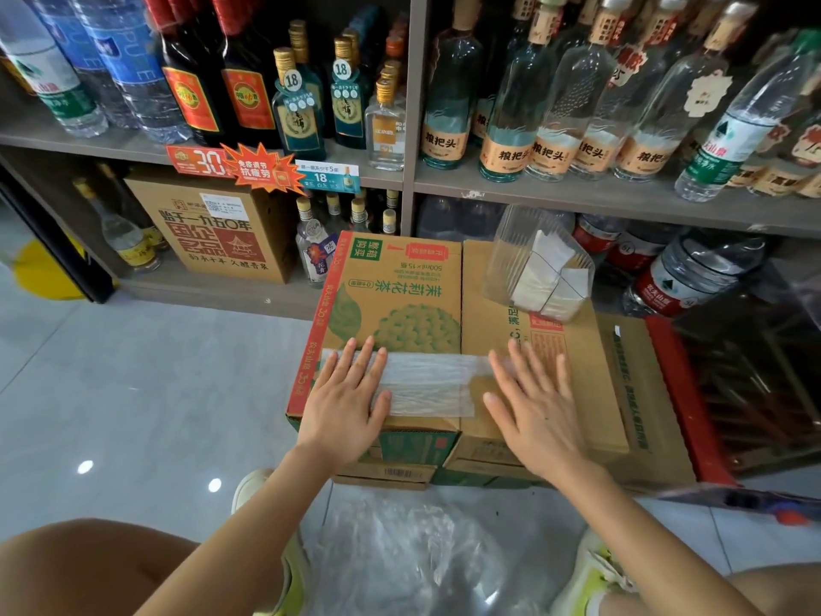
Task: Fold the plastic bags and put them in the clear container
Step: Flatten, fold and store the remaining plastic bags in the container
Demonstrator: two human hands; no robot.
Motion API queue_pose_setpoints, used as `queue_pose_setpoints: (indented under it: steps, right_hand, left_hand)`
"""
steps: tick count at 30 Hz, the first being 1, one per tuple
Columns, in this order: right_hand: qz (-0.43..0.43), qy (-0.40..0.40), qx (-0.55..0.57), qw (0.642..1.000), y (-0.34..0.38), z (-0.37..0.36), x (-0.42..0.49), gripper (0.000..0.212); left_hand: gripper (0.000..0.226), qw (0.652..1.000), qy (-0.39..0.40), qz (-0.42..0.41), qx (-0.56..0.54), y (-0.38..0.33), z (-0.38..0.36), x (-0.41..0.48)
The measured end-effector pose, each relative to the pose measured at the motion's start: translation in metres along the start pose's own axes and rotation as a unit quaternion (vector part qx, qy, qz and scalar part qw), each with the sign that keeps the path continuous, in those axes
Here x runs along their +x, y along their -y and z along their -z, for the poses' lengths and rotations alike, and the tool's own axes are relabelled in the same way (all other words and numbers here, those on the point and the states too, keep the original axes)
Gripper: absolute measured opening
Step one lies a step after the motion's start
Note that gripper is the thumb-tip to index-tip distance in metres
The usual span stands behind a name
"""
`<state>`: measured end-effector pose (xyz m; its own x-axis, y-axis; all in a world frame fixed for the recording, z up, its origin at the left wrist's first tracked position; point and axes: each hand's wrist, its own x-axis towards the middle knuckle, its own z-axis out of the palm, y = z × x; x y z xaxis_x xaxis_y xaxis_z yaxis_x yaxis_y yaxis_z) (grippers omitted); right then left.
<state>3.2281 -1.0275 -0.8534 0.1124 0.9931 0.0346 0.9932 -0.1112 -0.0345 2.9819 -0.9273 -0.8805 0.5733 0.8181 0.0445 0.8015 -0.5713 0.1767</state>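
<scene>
Nearest you, between your shoes on the tiled floor (133,371), lies a crumpled heap of loose plastic bags (413,549). Just beyond it stand two cardboard cartons side by side and touching: the green-printed carton (400,295) on the left and the plain brown carton (493,304) on the right.

Across the near part of both tops lies the plastic bag (426,380) you are working on, flattened into a long translucent band that spans the seam between the cartons. Your left grip (342,406) is spread flat, fingers straight, pressing down on the band's left end. Your right grip (537,406) is also flat and unclenched, its fingertips resting on the band's right end. Neither is curled round anything.

Farther back, on the far end of the brown carton, sits the clear container (537,264), tilted, with white folded bundles (546,277) inside it.

Behind everything run the shelves (577,193), crowded with bottles.
</scene>
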Motion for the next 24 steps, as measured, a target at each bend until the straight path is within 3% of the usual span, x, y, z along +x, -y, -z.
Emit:
queue_pose_setpoints:
  steps: [5, 11, 17, 19, 24]
  right_hand:
    - [0.162, -0.069, 0.067, 0.982, 0.033, 0.000, 0.001, 0.045]
    - [0.131, -0.078, 0.139, 0.978, 0.033, -0.007, -0.003, 0.033]
    - [0.158, -0.147, 0.153, 0.964, 0.030, -0.011, -0.013, 0.013]
    - [0.142, -0.151, 0.167, 0.964, 0.029, -0.009, -0.015, 0.022]
    - [0.075, -0.147, 0.241, 0.956, 0.027, 0.002, -0.006, 0.020]
  left_hand:
    - [0.081, 0.999, 0.011, 0.009, -0.038, 0.002, 0.005, 0.001]
    - [0.077, 0.968, -0.042, 0.034, -0.245, 0.005, 0.021, -0.002]
    - [0.041, 0.977, -0.116, -0.103, -0.147, 0.013, 0.020, -0.026]
    - [0.037, 0.979, -0.112, -0.105, -0.137, 0.015, 0.018, -0.030]
    - [0.037, 0.972, -0.117, -0.033, -0.199, 0.017, 0.021, -0.024]
